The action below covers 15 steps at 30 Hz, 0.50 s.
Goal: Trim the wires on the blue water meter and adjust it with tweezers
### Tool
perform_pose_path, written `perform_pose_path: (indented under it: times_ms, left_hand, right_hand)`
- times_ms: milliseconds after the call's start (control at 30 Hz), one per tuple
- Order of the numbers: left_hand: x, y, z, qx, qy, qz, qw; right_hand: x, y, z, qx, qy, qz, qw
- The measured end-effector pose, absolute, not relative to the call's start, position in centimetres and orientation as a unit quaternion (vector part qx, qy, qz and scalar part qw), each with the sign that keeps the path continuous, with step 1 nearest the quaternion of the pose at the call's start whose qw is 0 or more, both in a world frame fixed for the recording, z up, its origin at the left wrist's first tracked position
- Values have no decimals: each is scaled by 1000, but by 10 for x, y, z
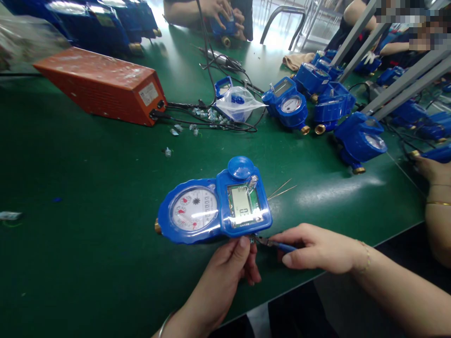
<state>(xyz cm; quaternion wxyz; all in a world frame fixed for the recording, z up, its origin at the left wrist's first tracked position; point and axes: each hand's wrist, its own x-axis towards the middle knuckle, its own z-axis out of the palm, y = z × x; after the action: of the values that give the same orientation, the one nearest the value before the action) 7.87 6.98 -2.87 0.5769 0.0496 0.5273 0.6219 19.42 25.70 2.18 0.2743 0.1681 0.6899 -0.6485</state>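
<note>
Your left hand (230, 263) is drawn into a pinch, thumb against fingers, seemingly on a small piece (252, 240) too tiny to make out, right at the near edge of the blue meter (220, 213); your right hand (317, 249) is partly curled around the handles of the pliers (276, 243), whose nose meets that same piece just beside your left fingertips. The meter lies flat on the counter (105, 197), directly beyond your left hand, its dial window and display window in place and a digit showing on the display, so the body looks put together. The round blue cap (240, 167) stands at its far edge, and two thin wires (282, 188) lie beyond your right hand, by the meter's side. As far as one can judge, the work at the near edge is midway: the pliers are on the spot, but nothing shows that the piece is finished with. Farther out, ahead of both hands, more small pieces (213, 115) lie scattered, and other blue meters (289, 105) stand beyond your right hand; whether those are done or waiting, you cannot tell from here
</note>
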Motion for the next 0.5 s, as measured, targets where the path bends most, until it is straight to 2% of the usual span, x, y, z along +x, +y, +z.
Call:
perform_pose_path:
  times_ms: [267, 400, 500]
  left_hand:
    - [77, 69, -31, 45, 512, 617, 596]
    - [76, 67, -29, 40, 500, 620, 603]
    - [75, 66, -30, 50, 500, 618, 605]
  right_hand:
    - [187, 256, 31, 206, 692, -610, 325]
    - [190, 248, 28, 198, 705, -612, 299]
    - [193, 240, 24, 200, 750, -566, 279]
